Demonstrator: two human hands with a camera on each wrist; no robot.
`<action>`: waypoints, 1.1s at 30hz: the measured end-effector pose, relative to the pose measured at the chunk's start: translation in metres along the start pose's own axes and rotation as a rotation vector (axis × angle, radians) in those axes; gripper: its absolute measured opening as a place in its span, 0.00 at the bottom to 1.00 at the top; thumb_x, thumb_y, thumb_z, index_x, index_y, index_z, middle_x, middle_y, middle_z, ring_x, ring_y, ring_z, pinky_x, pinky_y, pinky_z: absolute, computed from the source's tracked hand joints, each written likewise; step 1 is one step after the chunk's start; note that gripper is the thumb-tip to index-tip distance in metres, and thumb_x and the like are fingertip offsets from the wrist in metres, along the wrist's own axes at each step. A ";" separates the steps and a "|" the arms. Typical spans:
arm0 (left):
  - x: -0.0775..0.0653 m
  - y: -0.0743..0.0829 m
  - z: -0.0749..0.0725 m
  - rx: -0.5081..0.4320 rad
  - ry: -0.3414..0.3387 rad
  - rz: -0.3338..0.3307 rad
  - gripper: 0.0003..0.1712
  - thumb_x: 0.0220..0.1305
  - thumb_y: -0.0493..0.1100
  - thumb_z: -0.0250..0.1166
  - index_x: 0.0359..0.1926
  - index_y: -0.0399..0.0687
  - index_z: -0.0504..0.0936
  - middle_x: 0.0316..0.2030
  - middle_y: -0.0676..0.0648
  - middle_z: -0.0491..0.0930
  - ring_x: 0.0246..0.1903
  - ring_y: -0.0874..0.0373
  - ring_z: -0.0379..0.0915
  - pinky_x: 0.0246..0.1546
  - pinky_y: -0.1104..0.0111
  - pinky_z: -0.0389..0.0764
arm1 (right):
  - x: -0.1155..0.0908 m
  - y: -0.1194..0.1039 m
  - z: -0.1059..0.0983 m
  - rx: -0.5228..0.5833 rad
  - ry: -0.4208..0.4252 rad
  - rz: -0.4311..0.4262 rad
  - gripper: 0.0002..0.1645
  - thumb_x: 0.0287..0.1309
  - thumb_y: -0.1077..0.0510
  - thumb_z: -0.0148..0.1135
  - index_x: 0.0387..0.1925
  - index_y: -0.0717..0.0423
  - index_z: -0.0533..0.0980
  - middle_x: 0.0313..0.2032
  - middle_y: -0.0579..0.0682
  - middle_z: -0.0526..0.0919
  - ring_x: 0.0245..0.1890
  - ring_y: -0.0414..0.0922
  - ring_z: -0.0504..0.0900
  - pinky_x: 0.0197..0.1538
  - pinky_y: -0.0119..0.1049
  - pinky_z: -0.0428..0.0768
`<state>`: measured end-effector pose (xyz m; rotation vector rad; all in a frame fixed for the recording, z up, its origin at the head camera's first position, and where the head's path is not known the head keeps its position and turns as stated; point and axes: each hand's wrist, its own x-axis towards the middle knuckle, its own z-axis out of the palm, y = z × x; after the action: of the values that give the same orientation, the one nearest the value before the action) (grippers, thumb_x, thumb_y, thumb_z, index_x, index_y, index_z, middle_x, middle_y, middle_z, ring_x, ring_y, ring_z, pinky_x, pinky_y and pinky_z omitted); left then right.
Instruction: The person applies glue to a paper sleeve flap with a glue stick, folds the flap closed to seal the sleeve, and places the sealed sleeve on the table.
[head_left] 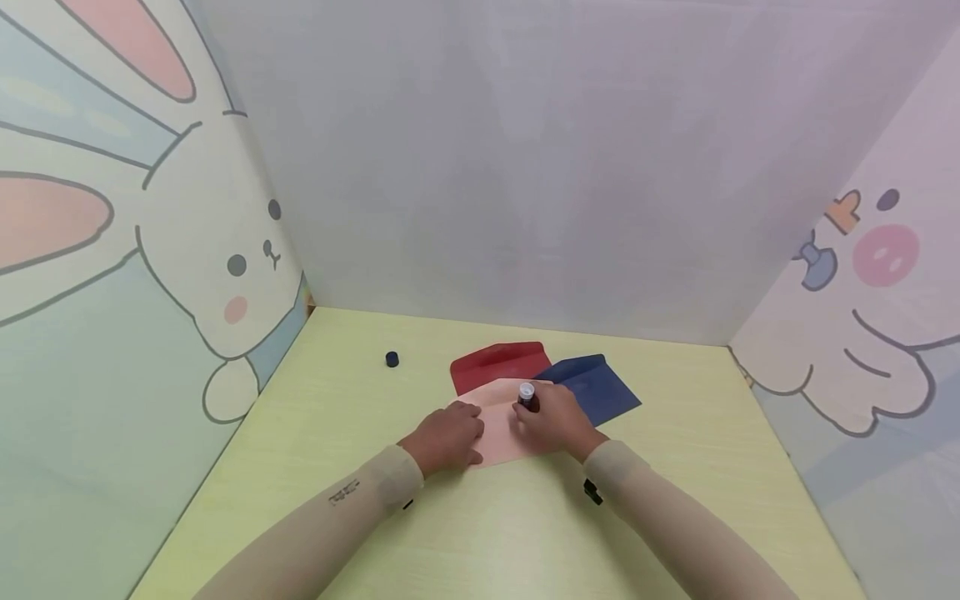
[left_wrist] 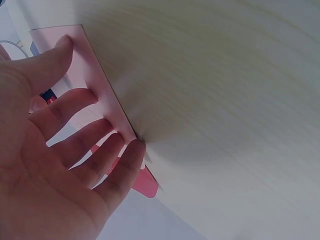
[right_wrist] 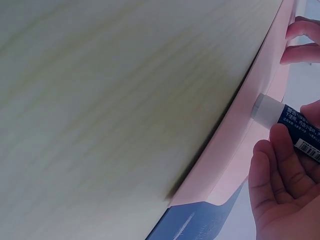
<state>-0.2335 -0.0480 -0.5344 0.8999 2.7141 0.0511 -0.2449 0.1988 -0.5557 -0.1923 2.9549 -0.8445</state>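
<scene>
A pink envelope (head_left: 501, 437) lies on the table with its flap opened out away from me. My left hand (head_left: 447, 435) rests on the envelope's left part, fingertips touching the paper, as the left wrist view shows. In my right hand (head_left: 561, 419) is a glue stick (head_left: 527, 392), pinched between thumb and fingers. The right wrist view shows its pale end against the pink paper near the flap fold, and its dark printed label (right_wrist: 295, 119) between the fingers. The glue tip itself is hidden.
Behind the pink envelope lie a red envelope (head_left: 501, 364) and a dark blue envelope (head_left: 600, 392), both partly covered by it. A small dark cap (head_left: 392, 359) stands at the back left of the pale yellow table (head_left: 360, 417). Walls with cartoon animals enclose the table.
</scene>
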 end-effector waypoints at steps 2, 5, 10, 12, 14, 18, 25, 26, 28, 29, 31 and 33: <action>0.000 0.000 0.001 -0.003 -0.002 -0.001 0.24 0.75 0.57 0.83 0.64 0.52 0.94 0.76 0.47 0.87 0.80 0.48 0.80 0.78 0.52 0.88 | 0.001 0.000 0.000 0.001 -0.002 0.001 0.11 0.78 0.46 0.79 0.43 0.45 0.85 0.39 0.45 0.88 0.39 0.44 0.84 0.48 0.42 0.86; 0.001 -0.001 0.002 -0.004 -0.003 -0.002 0.24 0.75 0.58 0.83 0.64 0.52 0.94 0.76 0.47 0.87 0.79 0.48 0.80 0.77 0.52 0.88 | 0.001 0.001 0.000 0.007 0.000 0.000 0.12 0.78 0.45 0.78 0.43 0.46 0.85 0.39 0.46 0.89 0.38 0.45 0.84 0.48 0.43 0.86; -0.001 0.000 0.001 0.013 0.005 0.005 0.24 0.75 0.58 0.83 0.63 0.52 0.94 0.75 0.47 0.87 0.78 0.48 0.81 0.76 0.52 0.89 | -0.002 0.004 0.000 0.074 0.071 -0.006 0.11 0.79 0.47 0.76 0.47 0.49 0.85 0.39 0.48 0.91 0.38 0.45 0.84 0.48 0.43 0.87; -0.002 0.001 0.000 0.020 0.009 0.008 0.24 0.75 0.58 0.83 0.63 0.52 0.94 0.75 0.47 0.87 0.78 0.48 0.81 0.76 0.53 0.89 | -0.002 0.003 -0.001 0.108 0.109 -0.024 0.11 0.80 0.48 0.76 0.49 0.50 0.85 0.39 0.48 0.92 0.39 0.44 0.85 0.50 0.43 0.88; -0.003 0.002 -0.002 0.023 0.014 0.010 0.24 0.74 0.58 0.84 0.63 0.52 0.94 0.74 0.47 0.88 0.77 0.48 0.82 0.75 0.53 0.90 | -0.002 0.000 -0.001 0.136 0.125 -0.047 0.10 0.80 0.49 0.76 0.49 0.49 0.85 0.39 0.48 0.92 0.39 0.44 0.85 0.51 0.44 0.88; -0.003 0.002 -0.002 0.024 0.020 0.017 0.24 0.75 0.58 0.83 0.62 0.52 0.94 0.74 0.47 0.88 0.77 0.48 0.82 0.75 0.53 0.90 | 0.001 -0.009 0.001 0.148 0.086 -0.093 0.10 0.79 0.48 0.77 0.46 0.48 0.85 0.37 0.46 0.91 0.39 0.43 0.85 0.51 0.43 0.89; 0.000 0.000 0.003 0.007 0.047 0.044 0.26 0.74 0.57 0.84 0.65 0.51 0.93 0.72 0.46 0.89 0.74 0.48 0.84 0.73 0.53 0.91 | 0.006 -0.027 0.012 0.049 -0.044 -0.147 0.11 0.82 0.44 0.74 0.42 0.42 0.85 0.31 0.41 0.85 0.36 0.40 0.83 0.48 0.40 0.86; 0.000 0.000 0.003 0.003 0.049 0.045 0.28 0.73 0.57 0.85 0.66 0.51 0.93 0.72 0.46 0.89 0.74 0.48 0.84 0.73 0.52 0.91 | 0.006 -0.028 0.013 0.037 -0.056 -0.144 0.11 0.82 0.44 0.74 0.42 0.42 0.85 0.31 0.41 0.84 0.35 0.40 0.83 0.48 0.40 0.85; -0.001 0.000 0.002 0.001 0.049 0.042 0.29 0.73 0.56 0.85 0.68 0.51 0.92 0.72 0.46 0.89 0.75 0.47 0.84 0.73 0.51 0.91 | 0.006 -0.031 0.015 0.027 -0.072 -0.131 0.11 0.83 0.44 0.74 0.42 0.41 0.85 0.30 0.41 0.84 0.35 0.41 0.83 0.48 0.40 0.85; -0.001 0.000 0.002 -0.001 0.047 0.041 0.29 0.73 0.56 0.85 0.68 0.51 0.92 0.73 0.45 0.89 0.75 0.47 0.84 0.73 0.51 0.91 | 0.006 -0.031 0.015 0.021 -0.075 -0.127 0.10 0.83 0.44 0.74 0.42 0.41 0.85 0.30 0.40 0.84 0.35 0.41 0.83 0.48 0.40 0.85; -0.002 0.000 0.002 0.001 0.042 0.038 0.29 0.74 0.57 0.84 0.68 0.51 0.92 0.73 0.45 0.89 0.76 0.46 0.84 0.74 0.51 0.91 | 0.006 -0.032 0.016 0.016 -0.074 -0.121 0.10 0.82 0.44 0.74 0.43 0.42 0.85 0.31 0.41 0.84 0.35 0.40 0.83 0.49 0.40 0.85; -0.005 0.002 -0.003 0.004 0.028 0.026 0.28 0.74 0.57 0.84 0.67 0.51 0.93 0.74 0.45 0.89 0.76 0.47 0.84 0.75 0.52 0.90 | 0.006 -0.033 0.016 0.015 -0.073 -0.120 0.10 0.82 0.45 0.75 0.43 0.43 0.86 0.31 0.41 0.84 0.35 0.40 0.83 0.49 0.40 0.86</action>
<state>-0.2297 -0.0492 -0.5305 0.9430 2.7289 0.0638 -0.2460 0.1622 -0.5519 -0.3940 2.8927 -0.8539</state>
